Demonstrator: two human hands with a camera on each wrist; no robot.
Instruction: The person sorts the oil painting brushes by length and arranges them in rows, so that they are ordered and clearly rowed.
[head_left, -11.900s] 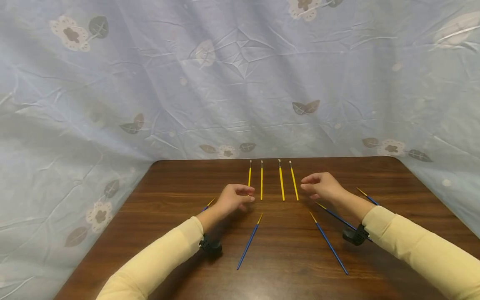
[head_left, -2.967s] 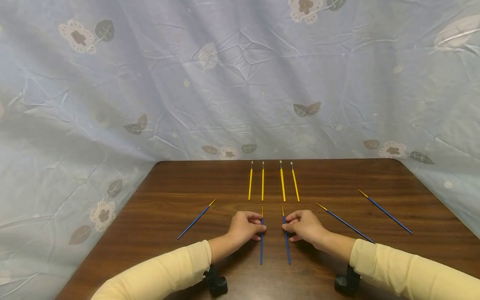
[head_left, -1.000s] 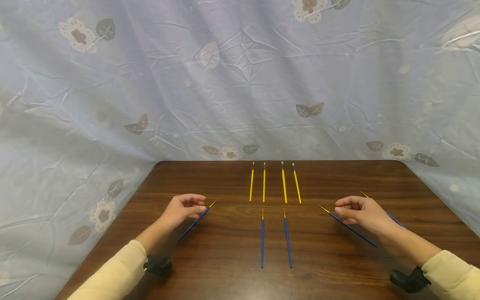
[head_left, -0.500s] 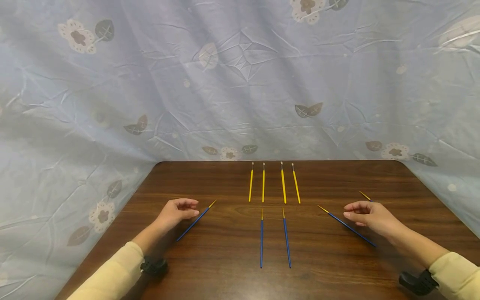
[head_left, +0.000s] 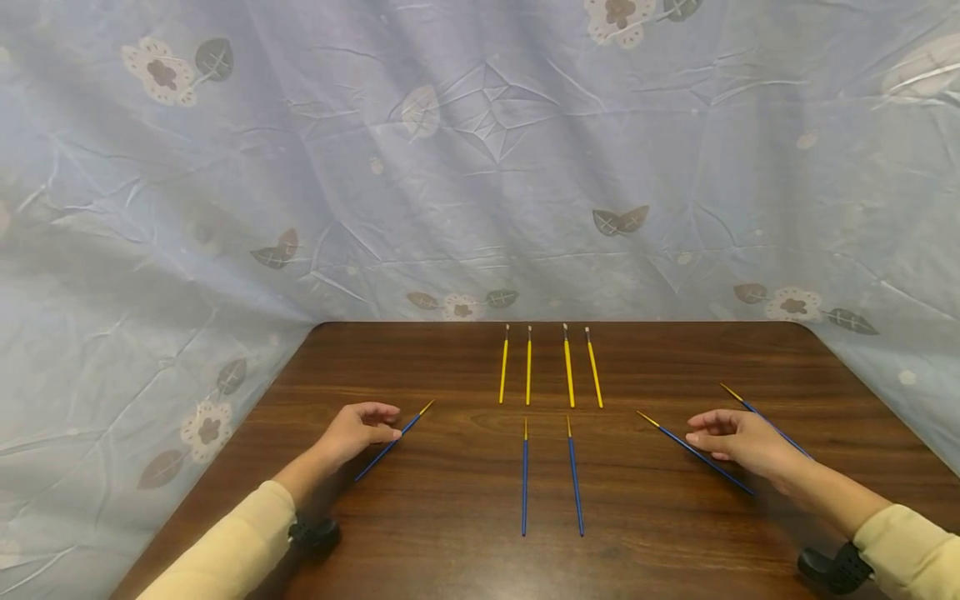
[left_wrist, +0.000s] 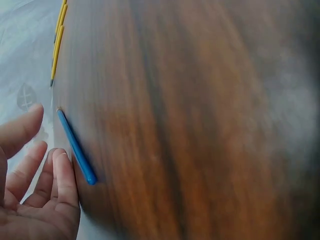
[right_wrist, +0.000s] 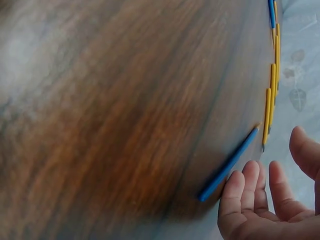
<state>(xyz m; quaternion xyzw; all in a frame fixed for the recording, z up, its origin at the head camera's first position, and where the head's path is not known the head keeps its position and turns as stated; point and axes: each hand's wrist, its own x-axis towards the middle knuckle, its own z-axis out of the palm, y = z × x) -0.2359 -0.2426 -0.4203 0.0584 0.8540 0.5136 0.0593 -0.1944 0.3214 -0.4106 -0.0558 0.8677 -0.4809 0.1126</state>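
Observation:
My left hand (head_left: 354, 432) hovers by a slanted blue paintbrush (head_left: 377, 458) on the left of the table. Its thumb overlaps the handle in the head view, but the left wrist view shows that brush (left_wrist: 75, 142) lying apart from the loosely bent fingers. On the right, my right hand (head_left: 738, 437) is over the table between a slanted blue paintbrush (head_left: 708, 461) and a farther blue paintbrush (head_left: 780, 431). Nothing is between its fingers, as the right wrist view of the hand (right_wrist: 265, 205) confirms. Two blue paintbrushes, one left (head_left: 525, 487) and one right (head_left: 575, 483), lie near-parallel in the middle.
Several yellow paintbrushes (head_left: 569, 375) lie in a row at the back, bristles toward the far edge. The brown wooden table (head_left: 450, 558) meets a floral curtain (head_left: 480, 208) behind and at the sides. A black wrist camera (head_left: 315, 533) hangs beneath each forearm.
Three seconds ago both hands held the middle blue paintbrushes, slanted and farther apart at first. Those were let go and now lie near-parallel; the hands moved outward. Over the last half second they barely shifted.

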